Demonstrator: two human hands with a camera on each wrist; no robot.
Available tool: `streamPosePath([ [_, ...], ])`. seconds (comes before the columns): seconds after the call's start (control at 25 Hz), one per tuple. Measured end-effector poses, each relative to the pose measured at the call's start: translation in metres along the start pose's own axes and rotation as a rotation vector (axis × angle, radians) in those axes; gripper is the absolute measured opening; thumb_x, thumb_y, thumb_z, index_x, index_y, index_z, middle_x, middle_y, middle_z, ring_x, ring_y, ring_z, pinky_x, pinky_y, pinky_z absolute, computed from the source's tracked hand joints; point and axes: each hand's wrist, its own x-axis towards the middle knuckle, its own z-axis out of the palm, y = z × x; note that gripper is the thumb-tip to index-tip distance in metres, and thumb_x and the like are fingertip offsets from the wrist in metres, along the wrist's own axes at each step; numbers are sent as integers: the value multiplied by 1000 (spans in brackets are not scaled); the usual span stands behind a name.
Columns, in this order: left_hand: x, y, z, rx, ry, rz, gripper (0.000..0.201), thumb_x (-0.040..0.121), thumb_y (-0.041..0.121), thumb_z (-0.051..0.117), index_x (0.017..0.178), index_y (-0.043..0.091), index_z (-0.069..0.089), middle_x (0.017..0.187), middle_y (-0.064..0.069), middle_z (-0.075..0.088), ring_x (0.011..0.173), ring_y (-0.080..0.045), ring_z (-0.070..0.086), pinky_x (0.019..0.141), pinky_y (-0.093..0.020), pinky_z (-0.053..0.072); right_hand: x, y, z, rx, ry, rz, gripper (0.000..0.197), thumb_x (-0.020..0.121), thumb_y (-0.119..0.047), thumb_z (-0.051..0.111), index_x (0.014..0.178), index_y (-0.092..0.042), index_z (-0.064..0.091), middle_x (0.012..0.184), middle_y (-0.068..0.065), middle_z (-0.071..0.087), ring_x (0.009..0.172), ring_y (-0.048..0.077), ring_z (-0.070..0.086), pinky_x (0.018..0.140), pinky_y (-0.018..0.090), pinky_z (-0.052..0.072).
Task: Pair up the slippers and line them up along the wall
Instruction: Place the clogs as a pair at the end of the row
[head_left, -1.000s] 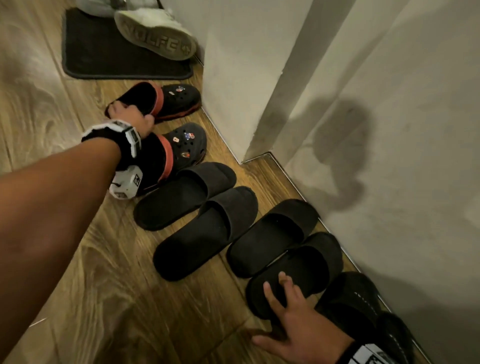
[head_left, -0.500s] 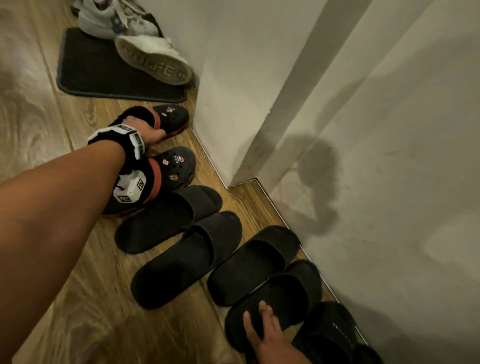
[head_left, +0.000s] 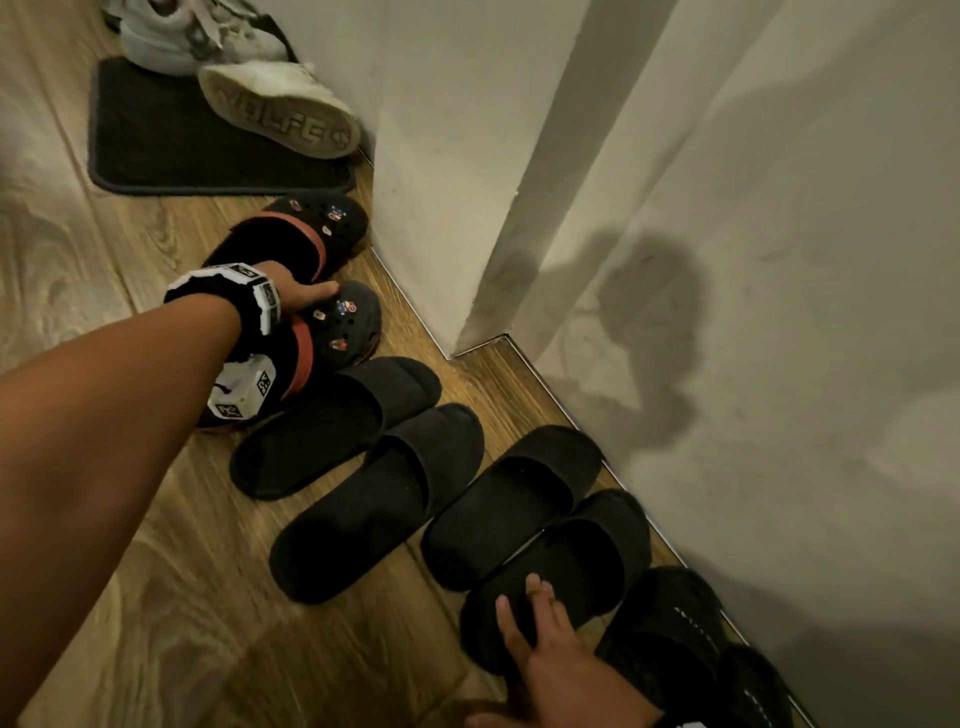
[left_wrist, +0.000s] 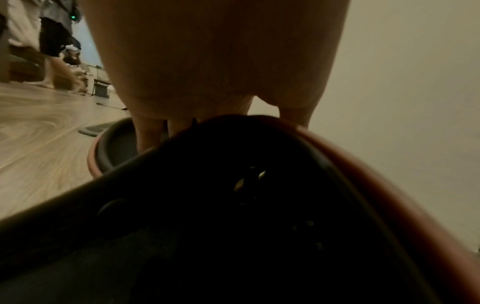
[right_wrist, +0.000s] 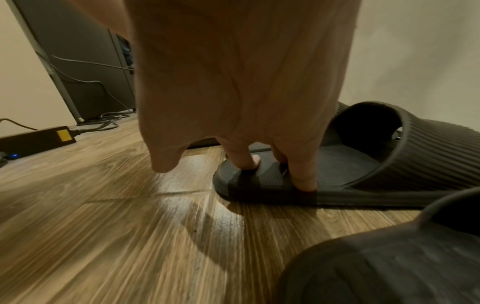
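Slippers: row on the wood floor (head_left: 156, 597), toes toward the wall (head_left: 779, 364).
Count: two clogs with charms, four plain black slides, at least two more cut off at bottom right.
Left hand (head_left: 296, 291): grip curled between the clogs (head_left: 343, 327), apparently closing the pair; hold uncertain.
Right hand (head_left: 545, 660): fingers straight, pressing the slide's heel (right_wrist: 259, 179), likely nudging it wallward.

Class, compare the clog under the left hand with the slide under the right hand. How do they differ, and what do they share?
The clog has a closed toe with holes and small charms; the slide is plain, with one broad strap. The clog carries a red band; the slide is dark all over. The left hand reaches down between the two clogs; the right hand lays straight fingers on the slide's heel. Both point toward the wall.
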Motion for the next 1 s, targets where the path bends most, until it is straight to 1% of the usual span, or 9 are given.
streamPosePath([
  [0.16, 4, -3, -10, 45, 96, -7, 84, 87, 60, 51, 131, -11, 48, 136, -33, 50, 127, -45, 46, 107, -46, 37, 2, 0, -1, -41, 12, 0, 87, 92, -59, 43, 154, -19, -4, 157, 25, -21, 146, 41, -18, 119, 42, -1],
  [0.32, 5, -14, -25, 79, 121, -36, 79, 89, 54, 52, 142, -4, 38, 144, -30, 42, 135, -42, 39, 112, -45, 32, 7, 1, 1, -41, -5, 11, 90, 90, -60, 47, 154, -21, -5, 157, 24, -24, 145, 39, -21, 119, 42, -2],
  [0.4, 4, -19, -32, 117, 129, 29, 68, 93, 43, 52, 142, -2, 40, 146, -28, 41, 136, -40, 39, 112, -44, 32, 10, 4, 4, -48, 0, 17, 84, 95, -54, 45, 154, -21, -5, 157, 23, -25, 145, 38, -22, 119, 42, -3],
  [0.52, 4, -22, -34, 100, 149, 123, 50, 96, 43, 46, 119, 3, 62, 128, -25, 59, 118, -40, 55, 99, -43, 42, 12, 6, 10, -12, -22, 8, 108, 72, -82, 35, 153, -24, -8, 155, 22, -29, 144, 39, -23, 117, 42, -5],
  [0.56, 3, -23, -32, 63, 135, 124, 55, 93, 51, 45, 112, 4, 66, 123, -24, 62, 114, -39, 57, 97, -42, 43, 12, 6, 11, -5, -21, 1, 116, 62, -86, 29, 153, -25, -9, 155, 22, -29, 144, 39, -23, 117, 43, -5],
  [0.64, 0, -24, -24, -89, 55, 63, 69, 89, 63, 42, 115, 4, 67, 126, -23, 61, 119, -38, 55, 103, -43, 40, 12, 8, 12, 13, -6, -15, 123, 52, -89, 24, 152, -27, -9, 155, 22, -30, 144, 39, -24, 117, 45, -5],
  [0.72, -5, -23, -17, -190, -21, 4, 71, 90, 65, 36, 121, 8, 66, 132, -20, 59, 125, -35, 51, 108, -40, 33, 13, 11, 11, 41, -3, -32, 126, 48, -93, 22, 152, -29, -10, 155, 20, -31, 144, 37, -25, 118, 46, -4],
  [0.88, -17, -14, -13, -276, -88, 26, 59, 101, 46, 26, 121, 8, 67, 137, -13, 57, 129, -30, 46, 112, -34, 24, 8, 15, 11, 79, 23, -55, 130, 46, -97, 21, 152, -28, -8, 156, 18, -30, 145, 34, -25, 118, 45, -2],
  [1.0, -32, -10, -11, -220, -5, 56, 59, 101, 46, 26, 122, 8, 66, 136, -20, 56, 129, -35, 47, 115, -39, 28, 4, 15, 12, 88, 46, -81, 125, 57, -98, 28, 152, -26, -9, 155, 19, -31, 145, 35, -23, 118, 45, -1],
])
